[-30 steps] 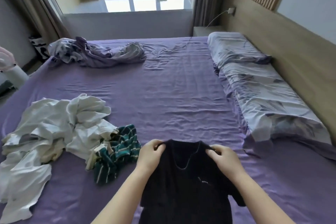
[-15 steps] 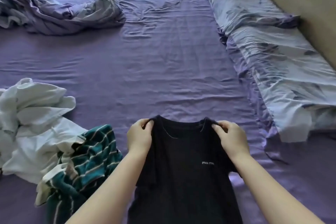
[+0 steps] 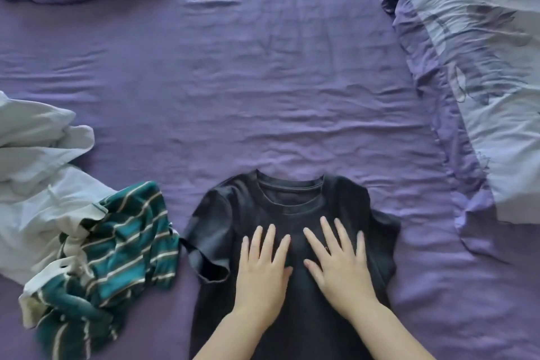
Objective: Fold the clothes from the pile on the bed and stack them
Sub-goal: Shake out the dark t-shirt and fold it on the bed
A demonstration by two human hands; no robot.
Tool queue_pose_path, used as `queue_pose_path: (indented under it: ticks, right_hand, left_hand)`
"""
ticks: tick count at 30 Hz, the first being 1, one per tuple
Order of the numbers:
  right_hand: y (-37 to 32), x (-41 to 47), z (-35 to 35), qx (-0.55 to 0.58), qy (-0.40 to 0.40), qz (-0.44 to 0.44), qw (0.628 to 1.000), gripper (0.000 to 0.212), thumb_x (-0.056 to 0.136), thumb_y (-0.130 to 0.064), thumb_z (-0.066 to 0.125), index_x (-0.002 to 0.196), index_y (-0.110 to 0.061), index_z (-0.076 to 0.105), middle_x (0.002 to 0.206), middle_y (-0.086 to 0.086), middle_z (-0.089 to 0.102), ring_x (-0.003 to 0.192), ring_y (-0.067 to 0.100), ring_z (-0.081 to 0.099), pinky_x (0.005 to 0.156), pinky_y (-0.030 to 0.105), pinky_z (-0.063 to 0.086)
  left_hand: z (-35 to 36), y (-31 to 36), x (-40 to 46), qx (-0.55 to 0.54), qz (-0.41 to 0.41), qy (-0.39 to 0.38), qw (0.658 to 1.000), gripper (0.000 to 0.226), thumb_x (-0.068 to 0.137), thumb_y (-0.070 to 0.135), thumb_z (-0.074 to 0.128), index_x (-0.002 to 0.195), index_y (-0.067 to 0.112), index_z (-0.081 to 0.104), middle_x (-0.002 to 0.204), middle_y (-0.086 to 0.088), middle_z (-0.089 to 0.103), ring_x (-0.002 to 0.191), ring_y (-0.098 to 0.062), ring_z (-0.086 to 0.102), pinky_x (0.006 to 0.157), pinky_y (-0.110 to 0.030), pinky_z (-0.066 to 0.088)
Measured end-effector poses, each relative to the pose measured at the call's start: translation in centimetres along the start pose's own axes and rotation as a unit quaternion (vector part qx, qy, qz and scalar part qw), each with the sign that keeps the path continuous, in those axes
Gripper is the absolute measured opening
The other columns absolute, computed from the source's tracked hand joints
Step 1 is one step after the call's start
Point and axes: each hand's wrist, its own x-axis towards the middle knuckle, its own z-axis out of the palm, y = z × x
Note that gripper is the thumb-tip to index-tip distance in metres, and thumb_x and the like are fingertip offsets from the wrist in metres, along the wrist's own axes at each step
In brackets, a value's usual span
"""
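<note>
Both hands, left (image 3: 263, 269) and right (image 3: 339, 266), lie flat, fingers spread, on the black shirt (image 3: 292, 213); bare bed (image 3: 233, 82) beyond its collar.

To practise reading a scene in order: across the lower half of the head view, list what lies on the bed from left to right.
White clothes → green striped garment → black T-shirt with left hand, then right hand, flat on it → pale patterned bedding.
</note>
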Motion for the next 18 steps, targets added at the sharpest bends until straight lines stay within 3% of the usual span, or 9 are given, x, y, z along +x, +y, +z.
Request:
queue_pose_path:
  ticks: [2,4,5,8,10,12,14,16,18]
  right_hand:
    - [1.0,0.4,0.0,-0.003,-0.033,0.007,0.999,0.060,0.082,-0.058,0.053,0.135,-0.032,0.048,0.144,0.010,0.043,0.134,0.033,0.038,0.101,0.061,0.030]
    - [2.4,0.8,-0.2,0.033,-0.040,-0.007,0.999,0.057,0.089,-0.055,0.045,0.141,-0.031,0.039,0.153,0.005,0.029,0.143,0.028,0.021,0.109,0.057,0.019]
    - [3.1,0.9,-0.6,0.058,-0.018,-0.006,0.998,0.051,0.093,-0.048,0.042,0.139,-0.028,0.042,0.152,0.004,0.031,0.143,0.027,0.021,0.110,0.055,0.020]
    - [5.9,1.1,-1.5,0.115,0.089,0.088,0.985,0.040,0.089,-0.012,0.052,0.129,-0.010,0.055,0.139,0.013,0.049,0.132,0.032,0.041,0.104,0.053,0.034]
    - [7.3,0.9,-1.8,0.113,0.064,0.159,0.979,0.054,0.083,0.003,0.059,0.135,-0.004,0.047,0.140,0.020,0.045,0.132,0.037,0.040,0.104,0.052,0.035]
    - [8.1,0.6,-1.7,0.089,0.029,0.159,0.983,0.063,0.079,0.003,0.064,0.137,-0.001,0.042,0.137,0.021,0.048,0.126,0.038,0.046,0.100,0.050,0.041]
    - [8.7,0.4,-1.8,0.082,0.029,0.148,0.985,0.061,0.071,-0.001,0.074,0.128,0.001,0.053,0.115,0.018,0.064,0.101,0.038,0.061,0.082,0.048,0.050]
    - [9.2,0.5,-2.0,0.110,0.043,0.156,0.981,0.040,0.071,-0.008,0.075,0.109,-0.003,0.064,0.091,0.013,0.066,0.085,0.037,0.060,0.074,0.045,0.047]
    - [9.8,0.6,-2.4,0.191,0.058,0.171,0.965,0.016,0.077,-0.009,0.069,0.091,-0.006,0.062,0.084,0.010,0.060,0.083,0.034,0.055,0.072,0.040,0.041]
  left_hand:
    - [0.7,-0.8,0.0,0.038,-0.027,-0.053,0.998,0.079,0.079,0.061,0.058,0.147,0.035,0.027,0.158,-0.008,0.017,0.145,-0.033,0.016,0.108,-0.059,0.022]
    - [1.3,-1.9,0.4,0.053,-0.051,-0.079,0.994,0.082,0.083,0.074,0.028,0.143,0.040,-0.018,0.153,-0.003,-0.030,0.141,-0.026,-0.027,0.112,-0.059,-0.001]
    - [1.3,-1.9,0.4,0.061,-0.062,-0.085,0.993,0.082,0.083,0.075,0.022,0.140,0.040,-0.025,0.150,-0.002,-0.037,0.138,-0.025,-0.035,0.111,-0.059,-0.006]
    - [0.5,-0.1,0.8,0.075,-0.096,-0.085,0.989,0.082,0.086,0.064,0.034,0.148,0.034,-0.011,0.156,-0.009,-0.022,0.141,-0.032,-0.027,0.110,-0.059,-0.010]
    - [-0.2,2.4,1.4,0.080,-0.067,-0.077,0.991,0.077,0.087,0.043,0.046,0.151,0.029,0.006,0.158,-0.013,-0.010,0.143,-0.036,-0.017,0.112,-0.059,-0.007]
    - [-0.3,5.1,2.2,0.075,0.013,-0.065,0.995,0.079,0.078,0.026,0.062,0.149,0.026,0.027,0.158,-0.015,0.011,0.145,-0.038,0.007,0.113,-0.059,0.014]
    - [-0.2,7.2,3.2,0.059,0.088,-0.044,0.993,0.079,0.070,0.020,0.072,0.143,0.025,0.040,0.153,-0.013,0.029,0.141,-0.037,0.026,0.108,-0.057,0.029]
    - [0.2,8.8,4.2,0.054,0.142,-0.057,0.987,0.073,0.084,0.021,0.060,0.148,0.028,0.025,0.158,-0.010,0.014,0.145,-0.036,0.009,0.113,-0.059,0.014]
    - [0.9,9.7,5.0,0.053,0.148,-0.093,0.983,0.063,0.097,0.031,0.041,0.151,0.029,0.007,0.160,-0.007,-0.004,0.145,-0.034,-0.010,0.113,-0.058,-0.005]
